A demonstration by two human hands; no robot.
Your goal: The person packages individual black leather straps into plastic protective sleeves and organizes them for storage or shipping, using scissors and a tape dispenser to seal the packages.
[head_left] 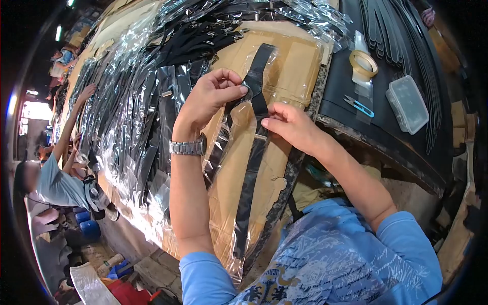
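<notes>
A long black belt (248, 193) lies partly in a clear plastic sleeve, running down the cardboard (284, 66) toward my body. My left hand (216, 96) is closed, thumb and fingers pinching the belt at a point where it appears to cross or loop over. Lower and to the right, my right hand (295, 127) grips the edge of the same belt between thumb and fingers. Another black strap in clear plastic (218, 147) rests beside it, under my left wrist. Its upper end is partly hidden by my hand.
Several black belts in shiny plastic (132, 117) cover the table's left side. Bare black straps (378, 25), a tape roll (363, 63), blue thread snips (360, 105) and a clear plastic box (407, 104) sit at right. Another person (66, 178) works at far left.
</notes>
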